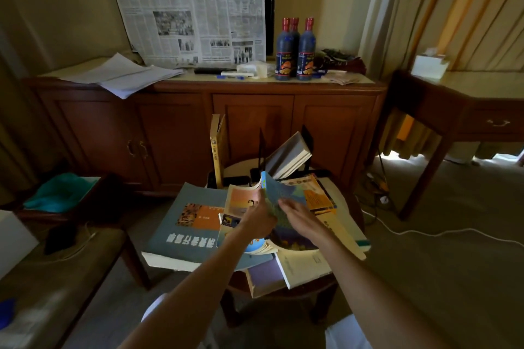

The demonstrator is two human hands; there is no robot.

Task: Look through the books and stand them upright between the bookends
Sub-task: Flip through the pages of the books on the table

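Several books lie in a loose pile on a small round table (351, 207). The biggest is a grey-blue book (184, 224) at the left. My left hand (259, 221) grips the lifted cover of a blue patterned book (279, 193) in the middle of the pile. My right hand (296, 214) rests on that book's open page with fingers stretched. Behind the pile a yellow book (217, 150) stands upright. A grey book (289, 156) leans between two black bookends (307, 139).
A wooden cabinet (204, 122) stands behind the table, with papers, a newspaper and three dark bottles (295, 49) on top. A side table (459, 110) is at the right, a seat (56, 263) at the left. White cable (425, 234) runs across the carpet.
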